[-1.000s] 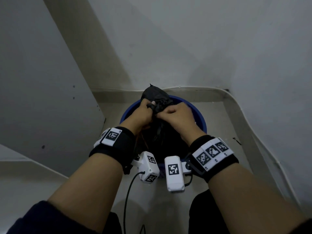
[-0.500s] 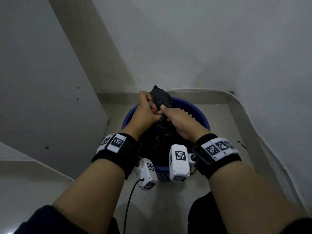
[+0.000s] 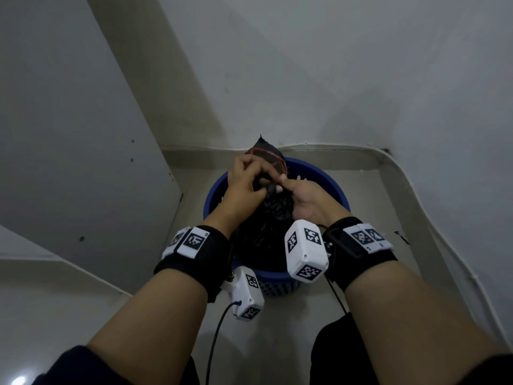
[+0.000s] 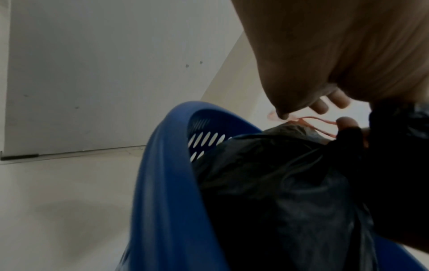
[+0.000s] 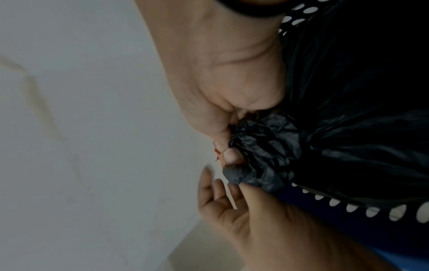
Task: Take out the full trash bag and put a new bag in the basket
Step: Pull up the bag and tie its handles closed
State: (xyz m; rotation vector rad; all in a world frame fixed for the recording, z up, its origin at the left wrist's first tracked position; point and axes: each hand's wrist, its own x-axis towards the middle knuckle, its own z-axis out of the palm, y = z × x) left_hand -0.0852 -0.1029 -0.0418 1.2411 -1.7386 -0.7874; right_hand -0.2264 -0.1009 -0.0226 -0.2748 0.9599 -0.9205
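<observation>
A blue perforated basket (image 3: pixel 327 184) stands on the floor in a corner, holding a full black trash bag (image 3: pixel 263 234). The bag's top is gathered into a neck. A red rubber band (image 3: pixel 277 156) is looped over the bag's top. My left hand (image 3: pixel 241 184) grips the neck, fingers curled round it, with the band at its fingertips (image 5: pixel 230 154). My right hand (image 3: pixel 305 198) lies palm up beside the neck; its thumb touches the bunched plastic and its fingers (image 5: pixel 209 183) are straight. In the left wrist view the band (image 4: pixel 311 120) runs taut above the bag (image 4: pixel 278 183).
The basket sits close to two grey walls. A white panel (image 3: pixel 69 134) stands at the left. A pale cable (image 3: pixel 410 184) runs along the floor edge at the right, near a small dark object (image 3: pixel 401 237). My dark trouser knees fill the bottom edge.
Both hands gripped the bag's neck before. Now the red band shows stretched over the bag top, and my right hand has turned palm up with its fingers straightened.
</observation>
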